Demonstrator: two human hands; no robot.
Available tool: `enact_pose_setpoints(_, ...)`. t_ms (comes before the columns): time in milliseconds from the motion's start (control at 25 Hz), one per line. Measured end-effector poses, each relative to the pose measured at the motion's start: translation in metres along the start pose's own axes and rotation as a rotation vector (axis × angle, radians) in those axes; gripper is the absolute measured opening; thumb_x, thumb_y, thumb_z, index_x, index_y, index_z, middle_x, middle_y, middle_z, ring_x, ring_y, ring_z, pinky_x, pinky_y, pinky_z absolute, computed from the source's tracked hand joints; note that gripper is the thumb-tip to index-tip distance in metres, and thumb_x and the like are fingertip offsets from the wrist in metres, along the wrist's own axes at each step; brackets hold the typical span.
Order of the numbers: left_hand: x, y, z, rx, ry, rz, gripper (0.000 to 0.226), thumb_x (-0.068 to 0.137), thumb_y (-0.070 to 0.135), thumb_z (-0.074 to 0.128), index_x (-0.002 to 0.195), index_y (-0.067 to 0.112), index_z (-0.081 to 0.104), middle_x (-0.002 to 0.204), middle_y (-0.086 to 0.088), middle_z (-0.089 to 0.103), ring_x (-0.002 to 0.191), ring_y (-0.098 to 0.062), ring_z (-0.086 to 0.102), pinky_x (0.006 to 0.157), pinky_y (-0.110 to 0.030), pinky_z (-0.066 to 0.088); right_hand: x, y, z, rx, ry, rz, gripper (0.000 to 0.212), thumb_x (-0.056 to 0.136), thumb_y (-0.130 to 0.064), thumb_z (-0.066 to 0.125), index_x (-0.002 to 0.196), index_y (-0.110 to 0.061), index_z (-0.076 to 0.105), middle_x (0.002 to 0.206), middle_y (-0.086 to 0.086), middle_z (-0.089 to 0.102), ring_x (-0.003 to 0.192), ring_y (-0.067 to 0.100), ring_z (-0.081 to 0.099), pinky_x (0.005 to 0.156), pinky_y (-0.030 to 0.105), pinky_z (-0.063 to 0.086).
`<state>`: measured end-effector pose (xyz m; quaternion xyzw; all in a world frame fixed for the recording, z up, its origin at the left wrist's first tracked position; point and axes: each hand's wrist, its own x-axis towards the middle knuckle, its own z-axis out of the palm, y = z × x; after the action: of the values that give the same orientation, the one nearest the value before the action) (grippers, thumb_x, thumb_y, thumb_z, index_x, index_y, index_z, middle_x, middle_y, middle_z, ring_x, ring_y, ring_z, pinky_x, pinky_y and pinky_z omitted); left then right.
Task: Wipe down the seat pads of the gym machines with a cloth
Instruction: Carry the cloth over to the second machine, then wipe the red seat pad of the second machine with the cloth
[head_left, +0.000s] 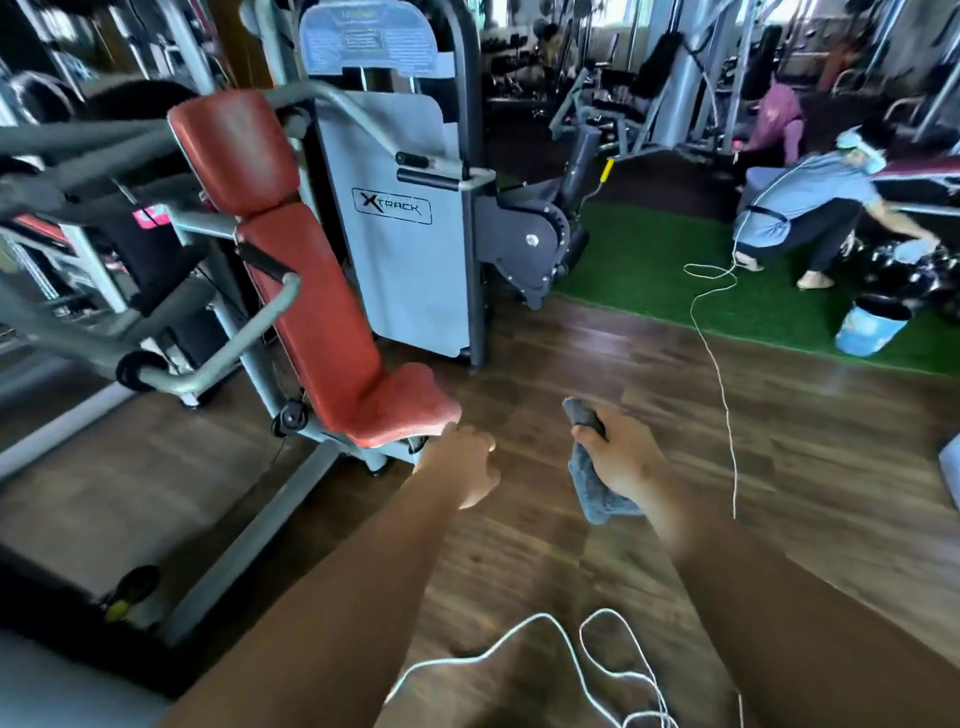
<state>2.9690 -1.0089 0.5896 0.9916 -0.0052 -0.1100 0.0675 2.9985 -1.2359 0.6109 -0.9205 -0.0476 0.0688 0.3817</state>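
A gym machine with red pads stands left of centre: a small seat pad (400, 402) at the bottom, a long back pad (317, 317) above it and a head pad (234, 150) on top. My left hand (462, 462) reaches toward the front edge of the seat pad, fingers apart, holding nothing, just short of it. My right hand (621, 460) is to the right over the wooden floor, closed on a bunched grey cloth (592, 488) that hangs below my fist.
The grey weight-stack housing (410, 223) stands behind the seat. Grey arm bars (249, 332) jut out on its left. A white cord (719, 374) trails across the wooden floor. A crouching person (810, 218) and a blue bucket (870, 325) are on the green turf at right.
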Motion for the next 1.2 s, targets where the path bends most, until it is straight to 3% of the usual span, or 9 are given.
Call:
enact_pose_setpoints(120, 0.067, -0.032, -0.022, 0.003, 0.005, -0.04, 0.052, 0.094, 0.043, 0.056, 0.144, 0.027, 0.053, 0.144, -0.004, 0.054, 0.137, -0.029, 0.043, 0.107, -0.043, 0.045, 0.08, -0.022, 0.006, -0.019, -0.044, -0.019, 0.031, 0.094, -0.044, 0.05, 0.122, -0.033, 0.06, 0.107, -0.006, 0.072, 0.105, 0.021, 0.066, 0.097, 0.042, 0.051)
enact_pose_setpoints(320, 0.155, -0.073, -0.041, -0.017, 0.004, -0.171, 0.043, 0.094, 0.039, 0.052, 0.135, 0.027, 0.058, 0.134, -0.003, 0.057, 0.13, -0.028, 0.045, 0.102, -0.046, 0.046, 0.204, -0.048, 0.025, -0.053, -0.174, -0.114, 0.026, 0.095, -0.042, 0.052, 0.117, -0.033, 0.061, 0.104, -0.004, 0.072, 0.102, 0.021, 0.067, 0.093, 0.035, 0.05)
enact_pose_setpoints(400, 0.19, -0.09, -0.042, -0.053, 0.017, -0.264, 0.045, 0.094, 0.036, 0.049, 0.137, 0.028, 0.057, 0.135, -0.001, 0.056, 0.129, -0.027, 0.045, 0.103, -0.046, 0.046, 0.262, -0.056, 0.037, -0.036, -0.266, -0.156, 0.025, 0.094, -0.045, 0.051, 0.114, -0.035, 0.061, 0.106, -0.003, 0.073, 0.104, 0.022, 0.069, 0.096, 0.039, 0.052)
enact_pose_setpoints(520, 0.232, -0.115, -0.047, -0.132, 0.052, -0.455, 0.049, 0.092, 0.038, 0.053, 0.141, 0.03, 0.056, 0.136, -0.002, 0.056, 0.132, -0.028, 0.045, 0.104, -0.048, 0.047, 0.349, -0.076, 0.053, -0.144, -0.362, -0.305, 0.025, 0.098, -0.039, 0.051, 0.118, -0.03, 0.062, 0.112, -0.001, 0.072, 0.109, 0.024, 0.066, 0.09, 0.03, 0.046)
enact_pose_setpoints(600, 0.249, -0.125, -0.05, -0.192, 0.076, -0.58, 0.049, 0.092, 0.041, 0.055, 0.139, 0.029, 0.057, 0.136, -0.004, 0.057, 0.132, -0.029, 0.047, 0.104, -0.048, 0.048, 0.393, -0.093, 0.061, -0.218, -0.418, -0.418, 0.028, 0.099, -0.037, 0.051, 0.121, -0.024, 0.062, 0.115, 0.003, 0.072, 0.112, 0.027, 0.065, 0.09, 0.031, 0.046)
enact_pose_setpoints(720, 0.265, -0.137, -0.048, -0.273, 0.109, -0.723, 0.049, 0.09, 0.043, 0.059, 0.137, 0.03, 0.058, 0.138, -0.002, 0.057, 0.132, -0.028, 0.047, 0.101, -0.045, 0.049, 0.447, -0.116, 0.081, -0.266, -0.529, -0.494, 0.032, 0.099, -0.039, 0.051, 0.126, -0.025, 0.06, 0.118, 0.004, 0.071, 0.115, 0.027, 0.064, 0.098, 0.036, 0.047)
enact_pose_setpoints(880, 0.287, -0.157, -0.034, -0.362, 0.118, -0.857, 0.051, 0.088, 0.04, 0.06, 0.138, 0.03, 0.058, 0.139, -0.001, 0.057, 0.135, -0.027, 0.043, 0.102, -0.043, 0.048, 0.493, -0.139, 0.129, -0.276, -0.694, -0.578, 0.032, 0.097, -0.042, 0.053, 0.127, -0.031, 0.058, 0.118, -0.001, 0.072, 0.114, 0.023, 0.065, 0.098, 0.035, 0.049)
enact_pose_setpoints(1200, 0.365, -0.224, 0.034, -0.434, 0.056, -0.928, 0.047, 0.093, 0.042, 0.057, 0.138, 0.029, 0.058, 0.141, 0.0, 0.054, 0.137, -0.027, 0.04, 0.107, -0.044, 0.046, 0.565, -0.128, 0.244, -0.304, -0.782, -0.66, 0.035, 0.098, -0.038, 0.053, 0.129, -0.024, 0.059, 0.119, 0.004, 0.072, 0.111, 0.027, 0.067, 0.095, 0.037, 0.052)
